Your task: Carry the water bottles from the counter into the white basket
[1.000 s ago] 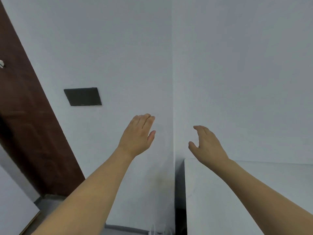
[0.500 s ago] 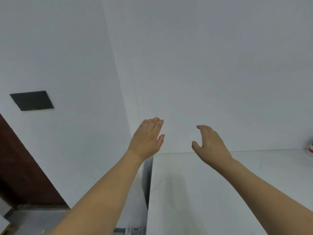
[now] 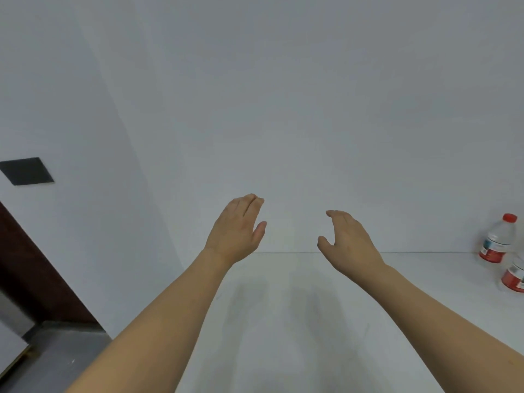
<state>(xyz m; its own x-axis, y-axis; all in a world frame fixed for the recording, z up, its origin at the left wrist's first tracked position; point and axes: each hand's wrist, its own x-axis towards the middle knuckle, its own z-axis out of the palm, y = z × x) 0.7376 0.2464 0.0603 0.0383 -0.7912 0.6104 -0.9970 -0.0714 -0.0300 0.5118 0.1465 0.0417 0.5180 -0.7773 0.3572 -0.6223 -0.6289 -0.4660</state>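
Note:
Two clear water bottles with red labels stand on the white counter (image 3: pixel 297 321) at the far right. The farther bottle (image 3: pixel 496 240) has a red cap and stands by the wall. The nearer bottle (image 3: pixel 514 275) is cut off by the frame edge. My left hand (image 3: pixel 238 228) and my right hand (image 3: pixel 344 239) are raised over the counter's back edge, both empty with fingers loosely apart, well left of the bottles. No white basket is in view.
White walls meet in a corner behind the counter. A dark rectangular plate (image 3: pixel 27 171) is on the left wall. A dark brown door (image 3: pixel 34 279) and grey floor (image 3: pixel 56 361) lie at the lower left, beyond the counter's left edge.
The view has swung to the right: the door and wall plate slid left, more counter appeared, and the two bottles came into view. Both hands stayed raised and empty.

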